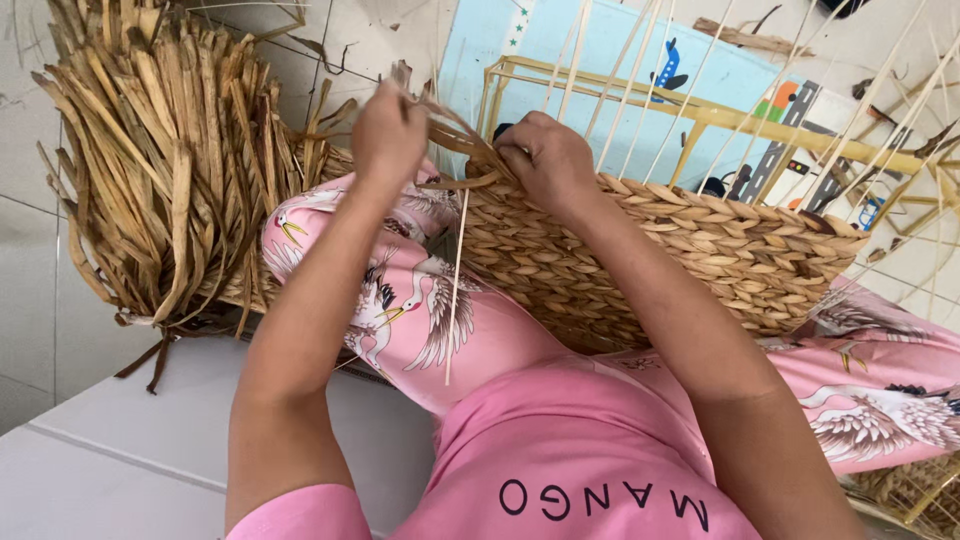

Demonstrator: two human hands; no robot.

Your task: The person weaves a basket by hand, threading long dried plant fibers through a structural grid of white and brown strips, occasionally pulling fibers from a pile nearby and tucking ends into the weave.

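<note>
While we brace half-woven basket (700, 255) on lap, left hand (388, 130) pinches flat dry strand (455, 135) closed-fisted; right hand (548, 160) curls over rim, gripping same strand. Fibre judged light, pliable, brittle at creases: we hold near weave, not tips. Spare strip bundle (170, 150) lies left.

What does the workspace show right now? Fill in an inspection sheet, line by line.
Surface: white tiled floor, blue printed mat.
Job's things: half-woven basket on the lap, upright stakes on a wooden frame; flat weaving strand between the hands.
Clutter: bundle of dried leaf strips, scraps.
Grippers: left hand pinches the strand; right hand presses the basket rim.
Cables: nothing seen.
Surroundings: pink patterned trousers.
</note>
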